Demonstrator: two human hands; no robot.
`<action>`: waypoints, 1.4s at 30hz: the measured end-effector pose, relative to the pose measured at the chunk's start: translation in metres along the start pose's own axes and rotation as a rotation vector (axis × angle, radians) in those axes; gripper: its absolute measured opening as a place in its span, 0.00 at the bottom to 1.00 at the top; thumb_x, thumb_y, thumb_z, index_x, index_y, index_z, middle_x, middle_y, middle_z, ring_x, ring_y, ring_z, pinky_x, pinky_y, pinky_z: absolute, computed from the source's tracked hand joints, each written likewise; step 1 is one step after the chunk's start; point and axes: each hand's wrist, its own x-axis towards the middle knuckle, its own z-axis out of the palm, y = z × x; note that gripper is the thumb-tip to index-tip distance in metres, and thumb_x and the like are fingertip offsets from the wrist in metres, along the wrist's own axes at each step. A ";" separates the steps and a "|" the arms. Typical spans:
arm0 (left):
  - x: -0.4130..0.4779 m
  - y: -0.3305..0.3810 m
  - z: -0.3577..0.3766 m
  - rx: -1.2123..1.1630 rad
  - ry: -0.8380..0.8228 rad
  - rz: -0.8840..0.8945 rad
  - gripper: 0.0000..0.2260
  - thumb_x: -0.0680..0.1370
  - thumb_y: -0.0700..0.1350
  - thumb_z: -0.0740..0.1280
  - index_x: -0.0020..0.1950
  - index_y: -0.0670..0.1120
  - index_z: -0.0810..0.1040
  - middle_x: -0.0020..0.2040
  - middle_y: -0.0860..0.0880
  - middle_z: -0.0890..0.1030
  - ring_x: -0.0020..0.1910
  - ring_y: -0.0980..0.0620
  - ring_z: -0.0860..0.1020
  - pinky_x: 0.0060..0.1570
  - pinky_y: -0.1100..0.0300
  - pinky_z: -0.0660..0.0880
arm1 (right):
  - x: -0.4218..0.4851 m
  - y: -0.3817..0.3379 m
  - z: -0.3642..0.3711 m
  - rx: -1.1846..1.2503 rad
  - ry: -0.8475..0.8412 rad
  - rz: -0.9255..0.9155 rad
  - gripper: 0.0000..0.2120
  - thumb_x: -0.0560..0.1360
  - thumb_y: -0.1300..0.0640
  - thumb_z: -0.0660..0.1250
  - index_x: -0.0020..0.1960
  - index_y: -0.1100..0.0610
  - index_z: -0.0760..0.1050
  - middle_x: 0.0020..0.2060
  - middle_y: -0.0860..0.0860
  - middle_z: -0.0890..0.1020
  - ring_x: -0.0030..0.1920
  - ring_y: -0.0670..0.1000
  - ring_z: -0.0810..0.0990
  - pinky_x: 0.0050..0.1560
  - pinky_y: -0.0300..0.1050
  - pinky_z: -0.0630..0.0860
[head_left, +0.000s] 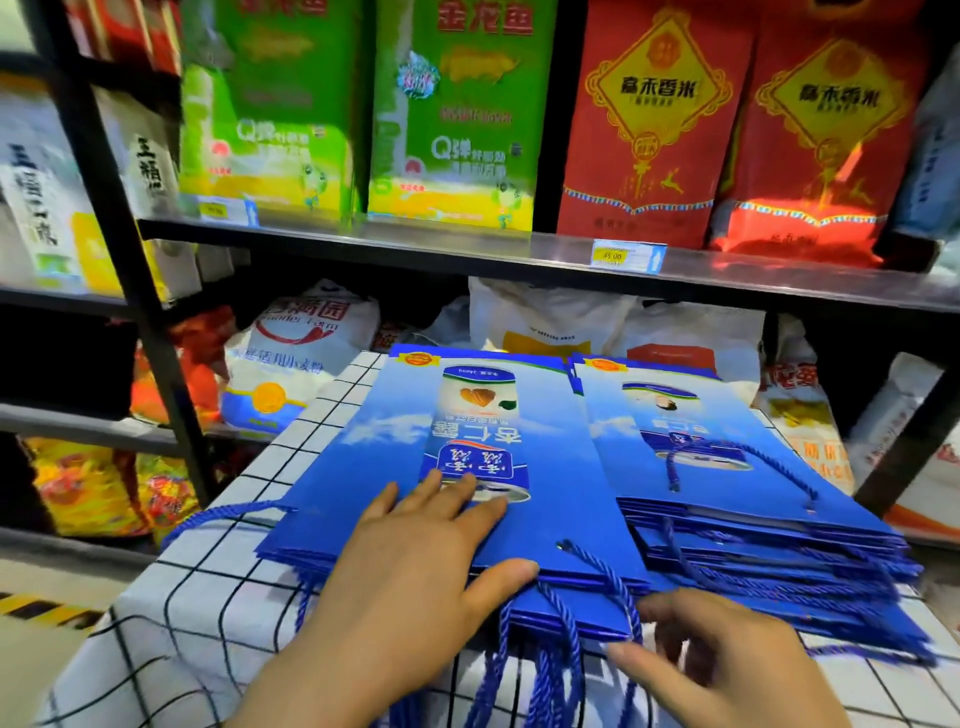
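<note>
Two stacks of flat blue paper gift bags with blue rope handles lie on a table with a white black-checked cloth (208, 587). My left hand (410, 561) lies flat, fingers straight, on top of the left stack (395, 431). My right hand (722, 654) is at the near edge of that stack, by the rope handles (556, 644). Its fingers are curled at the bag edges; what they hold is hard to make out. The right stack (727, 457) lies fanned out beside it, untouched.
Behind the table stands a black metal shelf rack (363, 241). Green rice packs (452, 119) and red rice packs (654, 124) fill the upper shelf, white sacks (306, 343) the lower one. A yellow-black striped floor line (36, 608) lies at left.
</note>
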 end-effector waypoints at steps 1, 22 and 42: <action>-0.001 0.000 0.000 0.000 -0.004 -0.004 0.34 0.70 0.73 0.41 0.73 0.62 0.50 0.76 0.58 0.48 0.75 0.56 0.45 0.72 0.54 0.42 | -0.002 0.000 0.001 0.088 -0.030 0.010 0.35 0.39 0.14 0.46 0.34 0.33 0.73 0.34 0.28 0.75 0.35 0.35 0.75 0.37 0.28 0.69; -0.033 -0.003 -0.016 -0.638 0.355 0.178 0.15 0.68 0.63 0.59 0.39 0.53 0.74 0.43 0.58 0.77 0.41 0.61 0.74 0.41 0.70 0.66 | 0.016 -0.054 -0.011 1.337 0.232 0.166 0.07 0.63 0.59 0.67 0.40 0.60 0.74 0.21 0.52 0.76 0.21 0.46 0.76 0.21 0.34 0.73; -0.002 -0.030 -0.056 -0.862 0.357 0.126 0.32 0.75 0.35 0.65 0.61 0.70 0.56 0.31 0.49 0.81 0.29 0.54 0.79 0.30 0.66 0.73 | 0.050 -0.121 0.016 0.847 -0.100 -0.121 0.13 0.75 0.55 0.64 0.32 0.53 0.78 0.27 0.48 0.76 0.21 0.43 0.66 0.21 0.30 0.62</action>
